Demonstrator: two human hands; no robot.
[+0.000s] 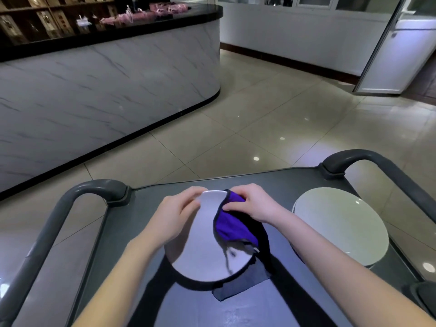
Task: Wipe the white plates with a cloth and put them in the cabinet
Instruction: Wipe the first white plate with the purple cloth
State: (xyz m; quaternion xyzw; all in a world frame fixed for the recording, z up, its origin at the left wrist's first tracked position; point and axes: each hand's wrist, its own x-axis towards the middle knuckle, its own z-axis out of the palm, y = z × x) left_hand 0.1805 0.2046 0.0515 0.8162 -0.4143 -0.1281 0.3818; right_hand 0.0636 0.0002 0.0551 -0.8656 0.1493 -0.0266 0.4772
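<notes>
A white plate [200, 246] is tilted up over the grey cart top, its far rim raised. My left hand [173, 214] grips that plate by its upper left rim. My right hand [252, 202] presses a purple cloth [232, 226] with a dark edge against the plate's upper right face; the cloth hangs down over the plate. To the right, a stack of white plates [339, 226] rests on the cart, apart from both hands.
The grey cart top [141, 232] has curved handles at the left [94, 187] and right [358, 156]. A marble-fronted counter [106, 86] with a black top curves along the left. Tiled floor [259, 114] lies ahead, and a white door [401, 48] stands at the far right.
</notes>
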